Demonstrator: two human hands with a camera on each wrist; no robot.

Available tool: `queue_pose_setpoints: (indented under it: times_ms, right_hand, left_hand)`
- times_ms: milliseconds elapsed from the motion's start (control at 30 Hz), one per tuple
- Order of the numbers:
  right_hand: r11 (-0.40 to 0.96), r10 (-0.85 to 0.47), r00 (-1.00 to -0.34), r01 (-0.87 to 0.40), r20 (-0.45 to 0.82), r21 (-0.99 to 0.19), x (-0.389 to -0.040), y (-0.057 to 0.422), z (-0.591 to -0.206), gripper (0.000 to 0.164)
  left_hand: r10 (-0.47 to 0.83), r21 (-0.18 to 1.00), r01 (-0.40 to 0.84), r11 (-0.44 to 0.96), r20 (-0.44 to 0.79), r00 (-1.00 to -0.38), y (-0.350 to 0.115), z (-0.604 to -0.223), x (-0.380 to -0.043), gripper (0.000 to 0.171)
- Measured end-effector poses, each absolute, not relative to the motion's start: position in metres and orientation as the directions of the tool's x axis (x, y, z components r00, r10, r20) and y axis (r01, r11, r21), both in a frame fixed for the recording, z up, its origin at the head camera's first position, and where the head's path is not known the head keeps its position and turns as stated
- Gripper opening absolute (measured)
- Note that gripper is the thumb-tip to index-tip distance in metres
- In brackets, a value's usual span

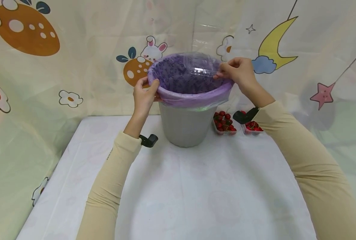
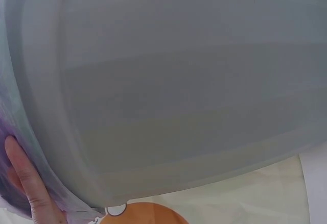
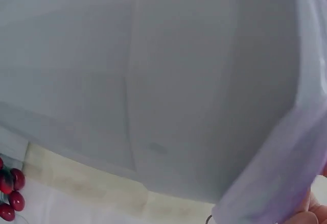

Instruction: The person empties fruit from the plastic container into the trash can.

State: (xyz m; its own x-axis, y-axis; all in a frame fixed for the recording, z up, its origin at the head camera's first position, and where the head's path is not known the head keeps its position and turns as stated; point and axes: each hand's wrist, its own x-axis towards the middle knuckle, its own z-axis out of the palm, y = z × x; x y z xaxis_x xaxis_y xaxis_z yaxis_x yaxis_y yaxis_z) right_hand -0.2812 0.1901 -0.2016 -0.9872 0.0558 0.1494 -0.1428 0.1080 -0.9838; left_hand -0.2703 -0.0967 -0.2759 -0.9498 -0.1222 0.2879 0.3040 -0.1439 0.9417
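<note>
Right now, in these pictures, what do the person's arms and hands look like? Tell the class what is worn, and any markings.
The left sleeve and right sleeve are long, beige and creased. A dark marking, too small to read, runs along the left one near the wrist. A black left mount and black right mount sit at the wrists. The left hand and right hand wear no gloves.

Rt cherry tray [image 1: 252, 132] partly hidden behind rt sleeve [image 1: 297, 146] (lt hand [image 2: 33, 191] cut off, lt-wrist view).

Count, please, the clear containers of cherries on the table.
2. One container stands right of the bin; a second container is farther right, partly covered by the right sleeve. More may hide behind the bin.
</note>
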Motion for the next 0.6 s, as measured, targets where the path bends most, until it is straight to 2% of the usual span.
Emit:
queue_pose_setpoints:
  times_ms: [67, 133, 600]
  right_hand:
    - [-0.028, 0.034, -0.992, -0.124, 0.123, -0.992, -0.281, 0.193, -0.201, 0.006]
    - [-0.094, 0.020, -0.993, -0.121, 0.120, -0.988, -0.280, 0.197, -0.200, 0.006]
    - [-0.147, 0.029, -0.992, -0.128, 0.125, -0.981, -0.261, 0.235, -0.189, 0.010]
  left_hand:
    - [-0.124, 0.943, 0.302, -0.142, 0.286, -0.950, -0.097, -0.276, -0.270, 0.049]
    - [-0.125, 0.944, 0.298, -0.141, 0.282, -0.951, -0.096, -0.276, -0.271, 0.049]
    - [-0.118, 0.948, 0.284, -0.143, 0.268, -0.956, -0.098, -0.277, -0.272, 0.048]
